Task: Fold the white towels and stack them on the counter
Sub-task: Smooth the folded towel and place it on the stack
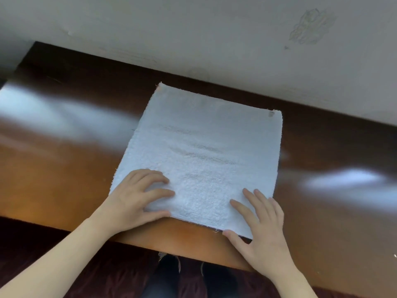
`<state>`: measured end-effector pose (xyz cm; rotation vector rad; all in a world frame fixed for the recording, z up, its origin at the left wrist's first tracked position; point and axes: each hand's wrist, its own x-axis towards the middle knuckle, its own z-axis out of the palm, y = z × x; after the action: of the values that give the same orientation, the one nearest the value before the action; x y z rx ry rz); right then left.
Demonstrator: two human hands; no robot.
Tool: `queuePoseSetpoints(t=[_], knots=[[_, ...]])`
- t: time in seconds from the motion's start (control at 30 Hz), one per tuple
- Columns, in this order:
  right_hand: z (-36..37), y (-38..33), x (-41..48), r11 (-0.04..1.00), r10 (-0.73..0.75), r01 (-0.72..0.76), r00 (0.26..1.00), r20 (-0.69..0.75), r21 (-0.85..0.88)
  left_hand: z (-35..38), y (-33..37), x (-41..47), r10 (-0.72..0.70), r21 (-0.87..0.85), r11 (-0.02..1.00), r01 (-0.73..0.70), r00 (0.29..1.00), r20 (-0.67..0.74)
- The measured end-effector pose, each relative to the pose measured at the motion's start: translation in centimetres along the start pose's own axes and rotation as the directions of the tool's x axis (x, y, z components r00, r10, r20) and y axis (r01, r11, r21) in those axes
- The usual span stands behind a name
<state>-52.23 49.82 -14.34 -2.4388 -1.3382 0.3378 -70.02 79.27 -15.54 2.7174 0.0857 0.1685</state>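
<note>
Towel [204, 151] flat by counter [53, 168] front edge, left hand [133, 198] and right hand [262, 231] spread, pressing near corners, wall [193, 29] behind

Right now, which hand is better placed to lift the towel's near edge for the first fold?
Left, marginally. The left hand has fingers bent onto the towel with its thumb along the near edge, nearly a pinch. The right hand lies flat on the near right corner, fingers straight.
</note>
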Motion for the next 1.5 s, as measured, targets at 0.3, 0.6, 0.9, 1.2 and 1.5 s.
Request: queuePoseSetpoints(t=[0.3,0.6,0.9,1.2,1.5], knots=[[1.4,0.8,-0.1,0.997,-0.032,0.024,0.994,-0.108,-0.079,1.1,-0.7,1.4,0.19,0.123,0.977,-0.176,0.975,-0.112],[-3.9,-0.6,4.7,0.983,0.179,-0.183,0.98,-0.086,-0.034,-3.3,-1.6,6.5,0.08,-0.056,0.995,-0.08,0.997,-0.001],[-11.7,2.7,14.6,0.951,0.284,-0.298,0.948,0.145,0.088,-8.7,-4.0,15.9,-0.186,-0.009,0.981,0.194,0.949,0.253],[-12.1,8.0,23.2,0.867,0.364,-0.39,0.921,0.14,0.31,-10.3,-9.1,19.7,-0.469,-0.178,0.853,0.49,0.87,0.151],[-8.6,9.9,24.9,0.723,0.619,-0.541,0.783,-0.055,0.43,-6.0,-11.4,21.4,-0.708,-0.427,0.652,0.627,0.704,-0.047]])
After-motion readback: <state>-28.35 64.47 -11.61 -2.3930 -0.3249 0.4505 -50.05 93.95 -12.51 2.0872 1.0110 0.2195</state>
